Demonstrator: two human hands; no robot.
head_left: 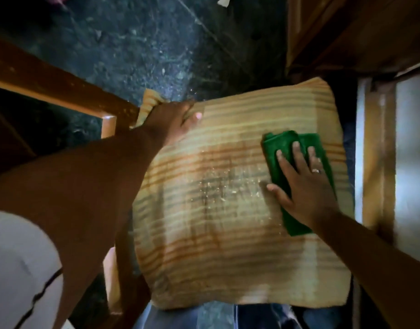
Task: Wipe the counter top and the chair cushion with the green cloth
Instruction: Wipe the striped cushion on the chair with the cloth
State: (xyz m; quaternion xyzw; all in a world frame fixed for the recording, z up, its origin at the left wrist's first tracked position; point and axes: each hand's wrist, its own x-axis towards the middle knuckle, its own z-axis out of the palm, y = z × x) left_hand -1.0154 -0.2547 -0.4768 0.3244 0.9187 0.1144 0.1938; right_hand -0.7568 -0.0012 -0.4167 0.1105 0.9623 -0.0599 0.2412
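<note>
A tan, orange-striped chair cushion (228, 222) fills the middle of the view, with pale crumbs scattered on its centre. My left hand (173, 124) grips the cushion's far left corner, thumb on top. My right hand (303, 184) lies flat, fingers spread, pressing the folded green cloth (282, 148) onto the cushion's right side. Part of the cloth is hidden under my palm.
A wooden chair frame (69, 91) runs along the left, under the cushion's corner. Dark speckled floor (137, 43) lies beyond. Wooden furniture (358, 32) stands at the top right, and a pale wooden-framed panel (379, 150) borders the right edge.
</note>
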